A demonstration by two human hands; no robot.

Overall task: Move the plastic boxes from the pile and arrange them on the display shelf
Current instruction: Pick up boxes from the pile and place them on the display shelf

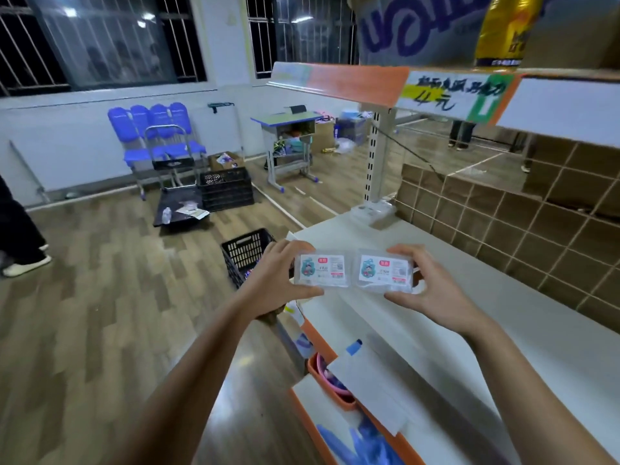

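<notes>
My left hand (278, 273) is clamped on one clear plastic box (322, 269), thumb under its near edge and fingers over the far edge. My right hand (432, 286) grips a second box (385, 272) the same way. The two boxes sit side by side, labels up, nearly touching, held just above the white shelf (469, 297) at its 9 o'clock end. A black crate (246, 255) stands on the floor at 10 o'clock from my left hand.

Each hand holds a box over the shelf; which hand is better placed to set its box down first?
Probably the right hand: its box hangs over the white shelf; the left hand and its box are at the edge.
</notes>
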